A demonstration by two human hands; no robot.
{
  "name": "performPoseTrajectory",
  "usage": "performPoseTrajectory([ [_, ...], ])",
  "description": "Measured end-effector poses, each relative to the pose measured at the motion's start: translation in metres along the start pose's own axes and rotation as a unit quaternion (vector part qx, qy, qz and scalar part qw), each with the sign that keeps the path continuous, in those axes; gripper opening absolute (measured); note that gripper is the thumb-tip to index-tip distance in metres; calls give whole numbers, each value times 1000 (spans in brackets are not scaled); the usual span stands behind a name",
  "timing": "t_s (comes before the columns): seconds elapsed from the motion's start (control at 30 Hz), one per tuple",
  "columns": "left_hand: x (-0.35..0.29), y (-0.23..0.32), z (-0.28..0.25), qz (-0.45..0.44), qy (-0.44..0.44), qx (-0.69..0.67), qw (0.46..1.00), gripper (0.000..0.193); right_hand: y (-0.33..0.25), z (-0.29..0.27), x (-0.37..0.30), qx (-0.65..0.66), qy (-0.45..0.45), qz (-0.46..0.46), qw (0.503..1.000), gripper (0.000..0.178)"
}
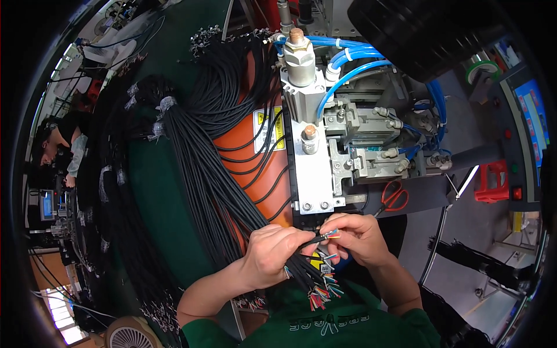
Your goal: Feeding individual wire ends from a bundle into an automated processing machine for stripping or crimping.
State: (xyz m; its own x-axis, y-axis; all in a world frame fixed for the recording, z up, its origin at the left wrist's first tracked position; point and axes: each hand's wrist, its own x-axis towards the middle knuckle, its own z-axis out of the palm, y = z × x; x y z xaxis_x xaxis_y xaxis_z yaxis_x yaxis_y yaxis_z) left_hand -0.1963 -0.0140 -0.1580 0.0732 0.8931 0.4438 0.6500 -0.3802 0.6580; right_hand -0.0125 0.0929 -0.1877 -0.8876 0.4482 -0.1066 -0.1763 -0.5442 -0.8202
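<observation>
Close in front of my body, my left hand point(274, 250) is closed round a black cable point(314, 240) just behind its stripped end. The fingertips of my right hand point(361, 239) pinch the thin coloured wires point(332, 234) that fan out of that end. A thick bundle of black cables point(212, 180) runs from the upper left down beneath my left hand. Below my hands, several more stripped ends point(321, 294) of red, white, green and blue wires hang in front of my green shirt.
Beyond my hands stands a metal machine point(303, 174) with blue air tubes point(354, 53). Red-handled scissors point(394, 198) lie right of it. Loose cables cross an orange surface point(268, 200). More bundles point(116, 232) hang at left. A control panel point(525, 122) and red stool point(493, 181) stand at right.
</observation>
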Motion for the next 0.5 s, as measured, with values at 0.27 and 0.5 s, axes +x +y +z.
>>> performPoseTrajectory([
  [0.27,2,-3,11,4,31,41,999,31,8,1,3,93,77,34,992,14],
  [0.5,7,7,9,-7,-7,5,1000,37,-1,24,0,-14,130,51,990,17],
])
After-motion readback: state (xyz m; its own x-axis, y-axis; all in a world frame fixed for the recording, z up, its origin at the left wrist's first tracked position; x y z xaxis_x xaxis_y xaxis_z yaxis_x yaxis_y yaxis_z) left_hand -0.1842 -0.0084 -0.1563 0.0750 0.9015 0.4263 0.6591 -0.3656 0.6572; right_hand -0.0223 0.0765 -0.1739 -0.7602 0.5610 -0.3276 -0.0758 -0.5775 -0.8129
